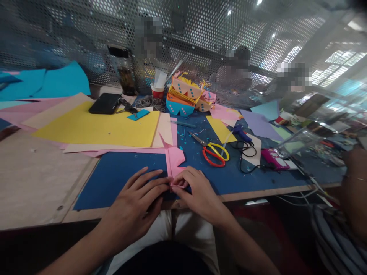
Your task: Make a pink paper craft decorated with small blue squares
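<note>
A strip of pink paper [173,158] with a notched right edge lies on the blue table mat, its near end folded under my fingers. My left hand [140,198] lies almost flat with fingers stretched out, the fingertips touching the left edge of the paper. The thumb and fingers of my right hand [196,191] pinch the near end of the same paper. Just beyond my right hand are scissors [213,152] with one yellow and one red handle. Small blue paper scraps are scattered beside the strip.
Stacked yellow and pink sheets [100,128] hold a black wallet-like item [104,103] and keys. Behind stand decorated paper pieces [183,95], a paper cup [158,89] and a jar [126,76]. Rightward are a blue glue gun [243,133], its cord, a pink device [275,159] and another person's arm [355,183].
</note>
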{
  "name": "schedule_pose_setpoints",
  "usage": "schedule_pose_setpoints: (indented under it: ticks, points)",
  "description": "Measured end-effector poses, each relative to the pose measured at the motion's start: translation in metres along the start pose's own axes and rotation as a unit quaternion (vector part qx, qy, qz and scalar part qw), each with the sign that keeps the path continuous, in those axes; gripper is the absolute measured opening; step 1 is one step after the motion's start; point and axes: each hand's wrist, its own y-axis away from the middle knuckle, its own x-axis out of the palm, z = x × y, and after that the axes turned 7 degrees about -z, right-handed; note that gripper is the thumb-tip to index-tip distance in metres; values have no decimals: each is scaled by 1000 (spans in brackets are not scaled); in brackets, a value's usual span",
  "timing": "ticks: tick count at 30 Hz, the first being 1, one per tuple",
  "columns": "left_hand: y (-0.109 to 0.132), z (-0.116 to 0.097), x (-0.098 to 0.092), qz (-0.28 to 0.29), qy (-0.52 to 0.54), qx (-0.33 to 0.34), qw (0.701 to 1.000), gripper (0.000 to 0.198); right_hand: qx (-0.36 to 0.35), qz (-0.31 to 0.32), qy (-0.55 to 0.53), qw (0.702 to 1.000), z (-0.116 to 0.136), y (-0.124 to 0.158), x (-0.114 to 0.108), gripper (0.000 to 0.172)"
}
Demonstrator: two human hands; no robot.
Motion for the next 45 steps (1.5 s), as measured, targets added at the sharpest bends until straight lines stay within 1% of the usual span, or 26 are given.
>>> schedule_pose_setpoints:
  ticks: [6, 12, 15, 17, 19, 20, 21, 22, 23, 25, 26, 28, 31, 33, 35, 37, 40, 42, 43, 45]
  points:
    - [1, 0, 2, 5, -8, 0, 1000, 47, 1, 19, 17, 1000, -1, 0, -1, 11]
    - [0, 0, 2, 3, -16, 4, 1000, 45, -9, 25, 30, 999, -2, -2, 1, 13]
    - [-1, 0, 3, 2, -19, 5, 1000, 43, -18, 3, 23, 1000, -5, 0, 4, 12]
    - [-1, 0, 2, -2, -17, 5, 1000, 41, -31, -14, -7, 999, -8, 0, 3, 7]
    - [-2, 0, 2, -2, -13, 1, 1000, 38, -55, -50, -37, 997, -15, -2, -3, 2]
    - [-3, 0, 2, -1, -10, -1, 1000, 37, -67, -82, -35, 994, -19, -6, -9, 4]
    - [-3, 0, 1, -1, -6, -4, 1000, 37, -76, -120, -6, 990, -24, -10, -16, 6]
    - [-3, 0, 1, -2, -1, -6, 1000, 37, -82, -165, 51, 982, -30, -15, -24, 7]
    - [-3, 0, 2, -3, 3, -8, 1000, 37, -73, -194, 115, 972, -35, -20, -33, 8]
    - [-3, 0, 2, -7, 10, -13, 1000, 38, -20, -213, 248, 945, -46, -32, -49, 12]
    - [-2, 1, 3, -8, 11, -16, 1000, 38, 4, -197, 300, 933, -52, -37, -55, 16]
    - [-1, 2, 3, -9, 11, -17, 1000, 39, 48, -152, 366, 917, -60, -47, -64, 21]
    - [0, 3, 4, -8, 11, -20, 1000, 41, 86, -86, 402, 908, -66, -56, -71, 24]
    - [0, 3, 4, -8, 12, -21, 1000, 42, 100, -55, 405, 907, -66, -61, -74, 26]
    - [1, 4, 5, -9, 11, -18, 1000, 42, 110, -39, 401, 909, -63, -64, -78, 27]
    - [1, 5, 6, -10, 8, -15, 1000, 43, 115, -40, 394, 911, -61, -66, -79, 25]
    - [2, 8, 8, -12, 3, -15, 1000, 42, 123, -61, 386, 912, -59, -65, -78, 25]
    - [2, 9, 9, -18, 2, -12, 1000, 42, 133, -97, 362, 918, -61, -61, -77, 27]
    - [2, 10, 9, -22, 2, -9, 1000, 42, 137, -129, 329, 925, -62, -58, -76, 28]
    - [3, 11, 11, -31, 2, -5, 1000, 42, 138, -212, 218, 943, -66, -52, -76, 31]
